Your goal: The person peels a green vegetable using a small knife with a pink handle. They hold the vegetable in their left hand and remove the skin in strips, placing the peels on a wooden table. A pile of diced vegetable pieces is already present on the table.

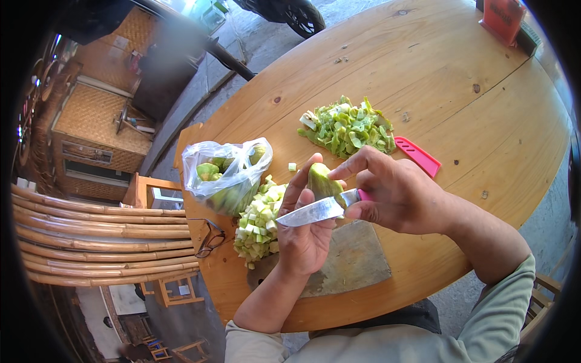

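My left hand (304,236) holds a green chayote-like vegetable (321,180) upright between its thumb and fingers. My right hand (395,193) grips a knife (313,212) by its pink handle, the blade crossing in front of the vegetable's lower part, while the right index finger touches its upper side. Under the hands lies a worn grey board (358,263). Pale green cubes (256,227) are heaped at the board's left, and one loose cube (292,167) lies above them. Beyond the hands is a pile of green peelings (347,127), beside a pink blade sheath (420,156).
A clear plastic bag (227,177) of whole green vegetables stands at the left on the wooden table (290,97). Eyeglasses (209,240) rest at the table's left edge. A red holder (501,20) stands at the far right. Bamboo poles (109,231) run beside the table.
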Motion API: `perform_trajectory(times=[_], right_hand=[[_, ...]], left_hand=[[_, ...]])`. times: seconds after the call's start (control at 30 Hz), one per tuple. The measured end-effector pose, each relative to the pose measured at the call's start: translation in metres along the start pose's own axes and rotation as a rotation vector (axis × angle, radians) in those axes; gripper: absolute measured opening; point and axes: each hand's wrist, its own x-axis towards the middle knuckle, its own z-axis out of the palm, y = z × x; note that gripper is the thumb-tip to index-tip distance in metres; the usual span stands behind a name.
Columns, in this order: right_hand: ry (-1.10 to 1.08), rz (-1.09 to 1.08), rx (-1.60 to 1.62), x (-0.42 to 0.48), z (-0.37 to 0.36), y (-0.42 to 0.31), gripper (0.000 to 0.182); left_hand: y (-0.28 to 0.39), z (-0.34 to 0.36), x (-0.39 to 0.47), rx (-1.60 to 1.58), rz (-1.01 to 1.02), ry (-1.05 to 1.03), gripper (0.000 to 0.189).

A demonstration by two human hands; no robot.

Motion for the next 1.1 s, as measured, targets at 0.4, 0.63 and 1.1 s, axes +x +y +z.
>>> perform_trajectory(times=[0.4, 0.63, 1.1], right_hand=[[0.089, -0.071, -0.075, -0.001, 0.005, 0.002, 0.029], [0.180, -0.098, -0.103, -0.001, 0.010, 0.010, 0.027], [0.253, -0.168, -0.194, 0.001, 0.013, 0.012, 0.034]], left_hand=[[-0.002, 0.004, -0.004, 0.087, -0.025, -0.002, 0.056], [-0.004, 0.003, -0.004, 0.111, -0.018, -0.029, 0.054], [0.003, 0.001, 0.000, 0.082, -0.122, -0.020, 0.048]])
